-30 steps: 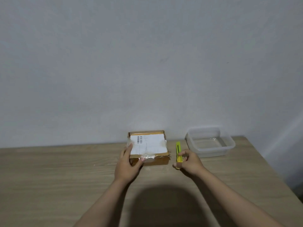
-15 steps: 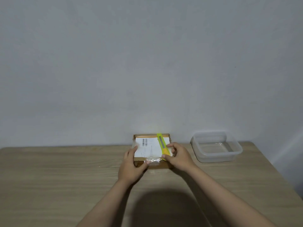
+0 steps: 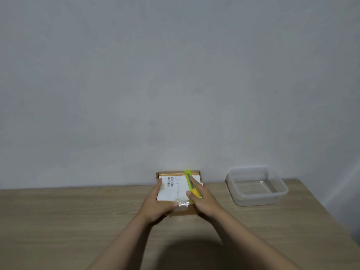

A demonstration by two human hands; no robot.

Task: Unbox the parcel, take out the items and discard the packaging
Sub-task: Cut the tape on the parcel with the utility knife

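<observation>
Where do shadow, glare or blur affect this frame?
Head view: a dark shadow falls on the table between the forearms; the clear tape at the parcel front glints; the left hand edge looks slightly blurred; the label print is too soft to read.

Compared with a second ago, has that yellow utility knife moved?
Yes. The yellow utility knife, held in the right hand, has moved left, away from the clear plastic container, and now lies over the taped cardboard parcel.
</observation>
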